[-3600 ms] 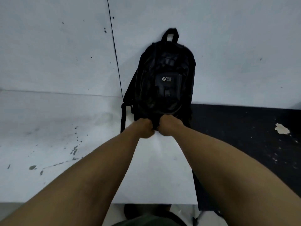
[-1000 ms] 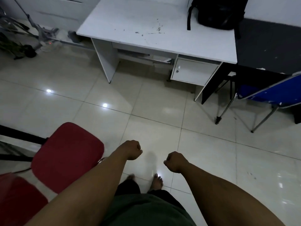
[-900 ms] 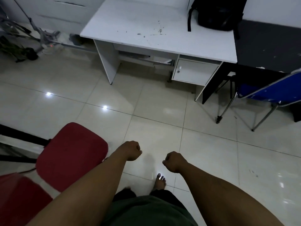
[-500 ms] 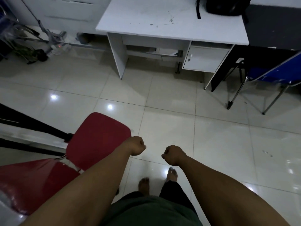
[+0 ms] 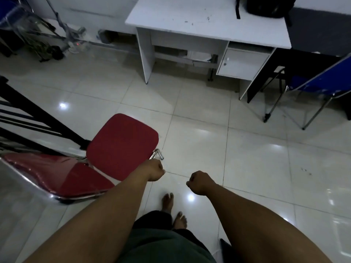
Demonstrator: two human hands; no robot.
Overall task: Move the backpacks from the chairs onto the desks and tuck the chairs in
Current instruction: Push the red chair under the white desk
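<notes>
One backpack (image 5: 266,6) on white desk (image 5: 190,21); red chair (image 5: 121,145) out on the floor.
Left hand (image 5: 152,172) and right hand (image 5: 199,183): both fisted, holding nothing, raised beside the bare seat, probably ready to take the chair and tuck it under the desk.

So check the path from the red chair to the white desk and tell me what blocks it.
Nothing visible does. Bare floor tiles lie between the red chair and the kneehole of the white desk. The blue chair stands off to the right at the dark desk. The left hand, fisted, is beside the red seat, not gripping it.
</notes>
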